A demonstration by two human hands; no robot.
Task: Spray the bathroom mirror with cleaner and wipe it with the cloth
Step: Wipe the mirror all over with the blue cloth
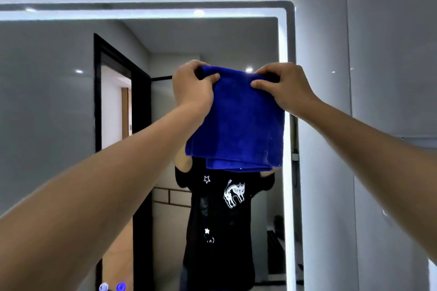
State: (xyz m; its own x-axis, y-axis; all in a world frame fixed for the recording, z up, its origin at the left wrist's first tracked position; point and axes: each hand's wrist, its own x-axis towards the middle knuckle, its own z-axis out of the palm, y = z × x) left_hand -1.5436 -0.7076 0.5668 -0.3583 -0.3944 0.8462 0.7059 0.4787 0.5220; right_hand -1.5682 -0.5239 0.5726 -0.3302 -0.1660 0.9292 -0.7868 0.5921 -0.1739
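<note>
A folded blue cloth (238, 123) hangs in front of the bathroom mirror (59, 113), near its right side. My left hand (191, 87) pinches the cloth's top left corner, and my right hand (283, 87) pinches its top right corner. Both arms are raised and stretched out. The cloth droops in layers below my fingers. The mirror has a lit white strip (287, 54) along its top and right edge. No spray bottle is in view.
The mirror reflects a person in a black printed shirt (220, 231) and a dark door frame (98, 92). Grey wall tiles (390, 54) lie to the right of the mirror. Two small lit touch icons (113, 287) glow at the mirror's bottom.
</note>
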